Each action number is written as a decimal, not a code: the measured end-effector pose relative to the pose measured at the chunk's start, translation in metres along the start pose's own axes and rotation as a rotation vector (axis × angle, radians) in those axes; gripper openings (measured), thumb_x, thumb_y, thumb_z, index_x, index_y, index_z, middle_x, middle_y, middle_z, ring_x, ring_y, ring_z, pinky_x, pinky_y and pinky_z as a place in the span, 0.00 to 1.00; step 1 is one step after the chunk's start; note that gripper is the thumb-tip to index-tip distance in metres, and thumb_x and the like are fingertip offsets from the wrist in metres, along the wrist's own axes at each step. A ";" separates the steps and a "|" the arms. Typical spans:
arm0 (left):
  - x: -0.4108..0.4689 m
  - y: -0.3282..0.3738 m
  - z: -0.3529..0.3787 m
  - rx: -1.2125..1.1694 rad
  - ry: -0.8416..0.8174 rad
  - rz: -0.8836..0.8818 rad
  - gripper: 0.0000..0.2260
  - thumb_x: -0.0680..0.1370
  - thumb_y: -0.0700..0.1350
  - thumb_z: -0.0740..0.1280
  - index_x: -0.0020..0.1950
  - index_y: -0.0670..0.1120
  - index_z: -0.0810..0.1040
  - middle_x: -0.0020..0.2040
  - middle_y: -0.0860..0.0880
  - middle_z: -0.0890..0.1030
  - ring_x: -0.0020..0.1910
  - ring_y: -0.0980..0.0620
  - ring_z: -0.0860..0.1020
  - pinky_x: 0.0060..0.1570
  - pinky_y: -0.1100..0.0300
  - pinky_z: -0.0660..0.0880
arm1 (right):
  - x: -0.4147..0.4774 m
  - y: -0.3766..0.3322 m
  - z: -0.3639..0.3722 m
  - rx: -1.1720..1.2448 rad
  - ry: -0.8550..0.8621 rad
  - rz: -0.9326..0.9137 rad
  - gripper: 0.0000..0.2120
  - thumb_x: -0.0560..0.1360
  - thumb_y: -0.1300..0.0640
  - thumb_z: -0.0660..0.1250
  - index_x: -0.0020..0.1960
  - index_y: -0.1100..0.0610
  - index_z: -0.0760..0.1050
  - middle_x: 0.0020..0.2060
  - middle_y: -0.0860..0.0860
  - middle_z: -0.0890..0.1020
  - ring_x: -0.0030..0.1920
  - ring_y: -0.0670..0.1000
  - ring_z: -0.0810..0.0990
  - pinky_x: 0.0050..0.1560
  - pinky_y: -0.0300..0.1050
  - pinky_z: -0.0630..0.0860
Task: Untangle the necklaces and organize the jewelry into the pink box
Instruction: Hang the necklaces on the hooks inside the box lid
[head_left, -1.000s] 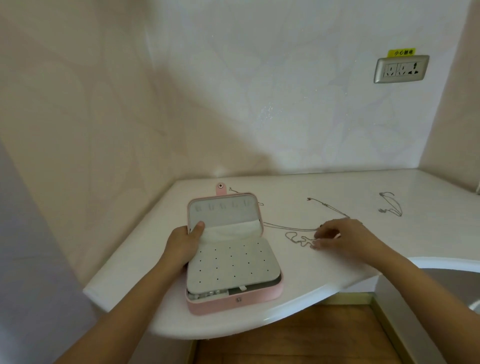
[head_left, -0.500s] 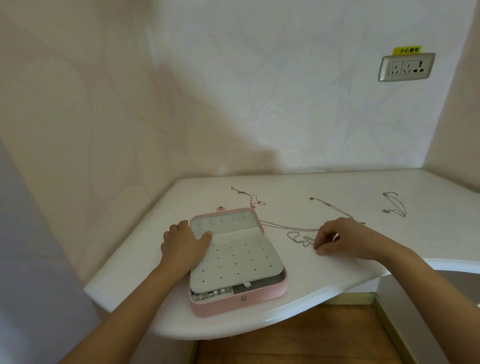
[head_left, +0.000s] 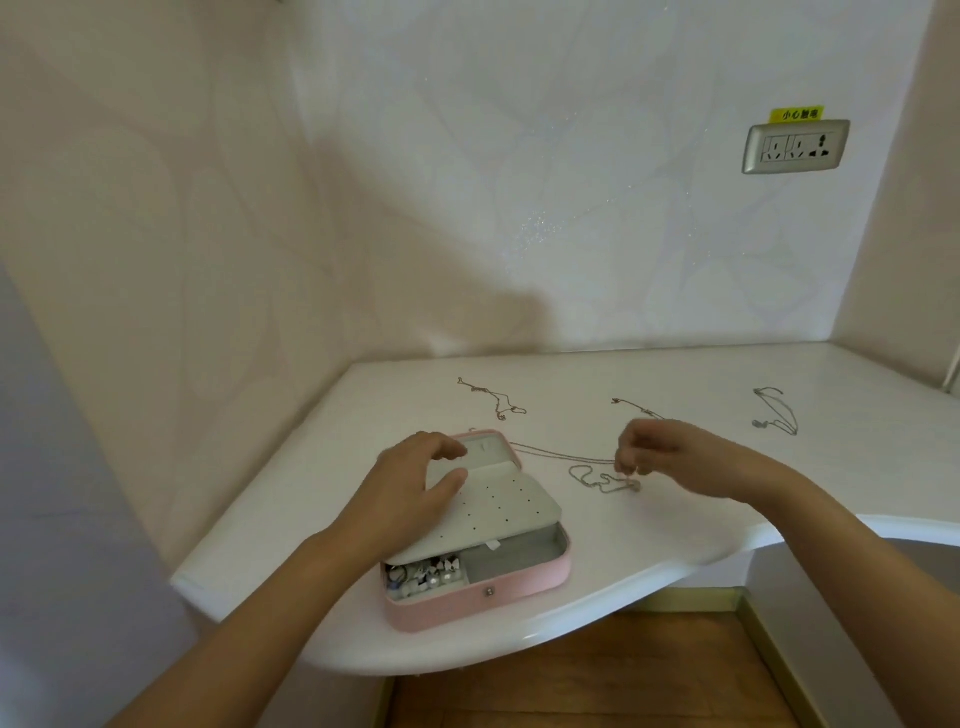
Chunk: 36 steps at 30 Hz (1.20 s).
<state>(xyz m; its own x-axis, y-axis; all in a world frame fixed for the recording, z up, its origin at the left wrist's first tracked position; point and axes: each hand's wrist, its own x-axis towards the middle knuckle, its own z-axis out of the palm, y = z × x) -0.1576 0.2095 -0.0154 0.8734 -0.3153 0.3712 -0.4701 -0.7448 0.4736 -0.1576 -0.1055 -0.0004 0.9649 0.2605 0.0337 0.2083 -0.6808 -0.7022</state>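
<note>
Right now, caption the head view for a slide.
Left hand holds the perforated insert of the pink box; right hand pinches a necklace.

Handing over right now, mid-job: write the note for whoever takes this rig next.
Left hand: rests on the perforated grey panel of the open pink box; grip unclear.
Right hand: fingers pinch the silver chain lying right of the box.
On the counter: far-left necklace, middle necklace, far-right necklace.
Done: small jewelry sits in the box's front left compartment.
Left: all four chains lie outside the box; probably finish the pinched one first.
</note>
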 end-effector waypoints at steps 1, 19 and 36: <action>0.000 0.003 -0.001 -0.030 -0.022 0.015 0.10 0.79 0.48 0.64 0.59 0.53 0.75 0.56 0.60 0.76 0.52 0.68 0.73 0.52 0.74 0.65 | 0.000 -0.005 -0.003 0.170 0.028 -0.035 0.07 0.80 0.61 0.61 0.43 0.57 0.73 0.39 0.48 0.82 0.44 0.49 0.80 0.51 0.41 0.74; 0.026 0.041 -0.007 -0.798 -0.126 -0.113 0.08 0.78 0.44 0.66 0.53 0.42 0.81 0.52 0.50 0.84 0.52 0.60 0.81 0.53 0.69 0.74 | 0.045 -0.132 0.000 0.332 -0.194 -0.281 0.04 0.79 0.62 0.64 0.49 0.57 0.76 0.36 0.52 0.81 0.27 0.46 0.61 0.27 0.34 0.62; 0.052 -0.018 -0.039 -1.350 0.094 -0.328 0.12 0.82 0.43 0.56 0.40 0.45 0.71 0.29 0.52 0.64 0.23 0.58 0.62 0.21 0.68 0.59 | 0.081 -0.135 -0.029 0.264 -0.161 -0.100 0.09 0.77 0.57 0.66 0.47 0.61 0.81 0.27 0.46 0.69 0.27 0.46 0.61 0.28 0.34 0.61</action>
<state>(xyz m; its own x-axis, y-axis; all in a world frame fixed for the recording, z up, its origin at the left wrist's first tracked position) -0.1086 0.2295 0.0269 0.9800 -0.1583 0.1207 -0.0528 0.3779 0.9243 -0.1025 -0.0127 0.1177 0.8997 0.4362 0.0139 0.2317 -0.4505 -0.8622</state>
